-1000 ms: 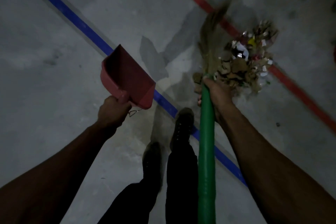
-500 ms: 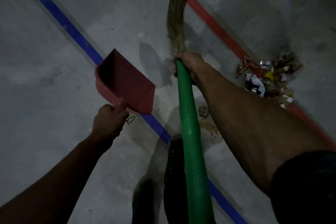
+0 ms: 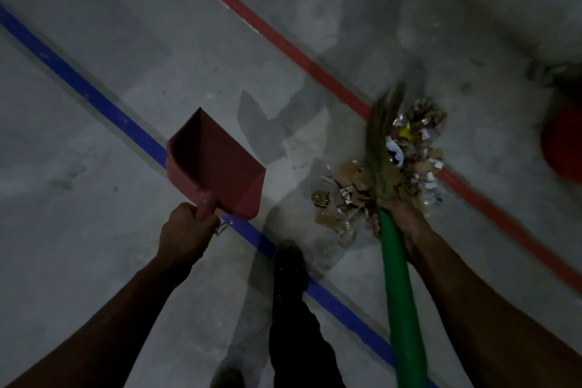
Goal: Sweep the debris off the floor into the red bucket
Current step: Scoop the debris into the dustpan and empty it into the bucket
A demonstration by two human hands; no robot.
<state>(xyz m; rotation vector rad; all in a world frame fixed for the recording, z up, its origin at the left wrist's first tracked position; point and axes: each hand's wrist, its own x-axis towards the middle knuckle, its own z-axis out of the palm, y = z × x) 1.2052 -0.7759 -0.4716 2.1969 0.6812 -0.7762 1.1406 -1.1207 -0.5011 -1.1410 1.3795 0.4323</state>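
A pile of debris (image 3: 409,148), scraps of paper, cardboard and foil, lies on the grey floor across a red floor line. My right hand (image 3: 398,219) grips a broom by its green handle (image 3: 401,299). Its straw bristles (image 3: 379,135) are blurred and rest on the left side of the pile. My left hand (image 3: 185,231) holds a red dustpan (image 3: 217,164) by its handle, lifted above the floor, left of the pile and apart from it. Part of the red bucket (image 3: 563,143) shows at the right edge, just beyond the debris.
A blue line (image 3: 94,98) runs diagonally across the floor under the dustpan. The red line (image 3: 283,41) turns a corner at the top. My dark trouser leg and shoe (image 3: 289,264) stand between my arms, near the loose scraps (image 3: 330,217).
The broom has swung from the upper middle back to the right onto the debris pile, and my right hand went with it. The view has shifted so the bucket shows. The dustpan stays raised.
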